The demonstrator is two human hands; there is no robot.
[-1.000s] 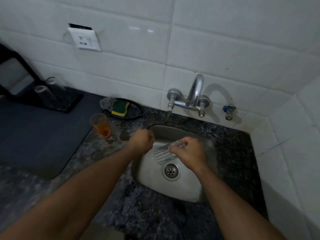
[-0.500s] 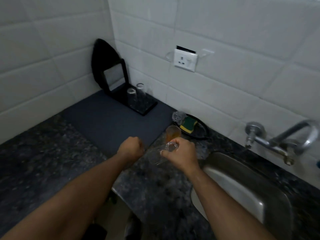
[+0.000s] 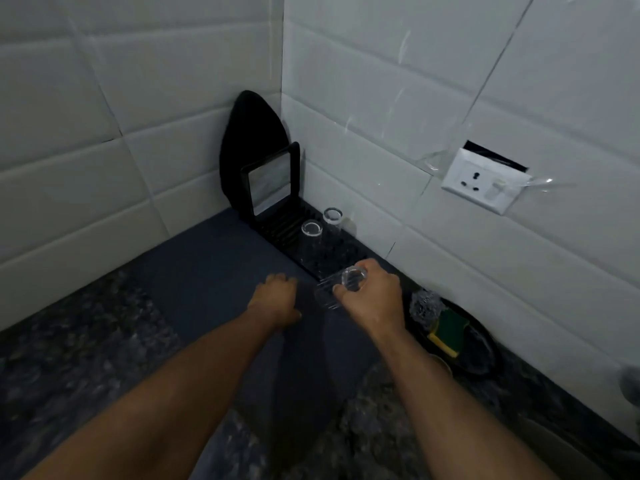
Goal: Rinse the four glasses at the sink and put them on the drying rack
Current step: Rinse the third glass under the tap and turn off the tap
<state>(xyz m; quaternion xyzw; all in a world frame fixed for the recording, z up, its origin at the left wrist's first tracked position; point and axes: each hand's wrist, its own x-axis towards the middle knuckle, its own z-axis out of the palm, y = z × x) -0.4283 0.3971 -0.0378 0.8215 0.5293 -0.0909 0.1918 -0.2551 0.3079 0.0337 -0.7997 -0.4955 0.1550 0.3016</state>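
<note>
Two glasses [image 3: 311, 233] on rack [image 3: 277, 225]; sponge [image 3: 446, 332] right of right hand [image 3: 372, 294].

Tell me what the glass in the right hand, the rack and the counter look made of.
Glass: clear, ribbed, glossy; could be glass or plastic, since the dark mat shows through it. Rack: black, ridged, dull sheen; probably moulded plastic. Counter: dark speckled stone, likely polished granite. The right hand grips the glass near its base.
</note>
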